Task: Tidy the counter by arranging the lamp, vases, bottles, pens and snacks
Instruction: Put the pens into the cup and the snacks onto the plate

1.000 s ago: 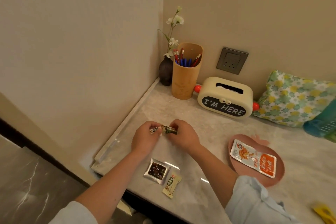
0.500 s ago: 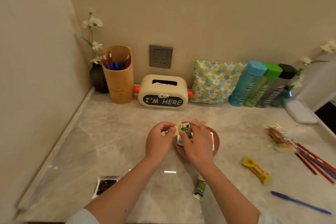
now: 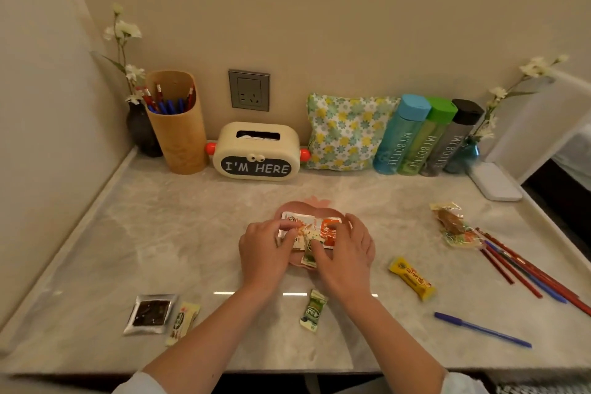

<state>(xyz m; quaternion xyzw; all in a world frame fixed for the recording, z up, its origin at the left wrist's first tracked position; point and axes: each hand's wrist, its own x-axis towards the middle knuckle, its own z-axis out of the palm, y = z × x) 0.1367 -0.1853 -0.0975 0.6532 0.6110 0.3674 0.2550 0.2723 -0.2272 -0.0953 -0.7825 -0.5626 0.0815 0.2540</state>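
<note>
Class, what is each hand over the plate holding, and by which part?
The left hand pinches a small cream packet by its left end. The right hand rests a fingertip on the green packet at its upper end; a grip cannot be told.
</note>
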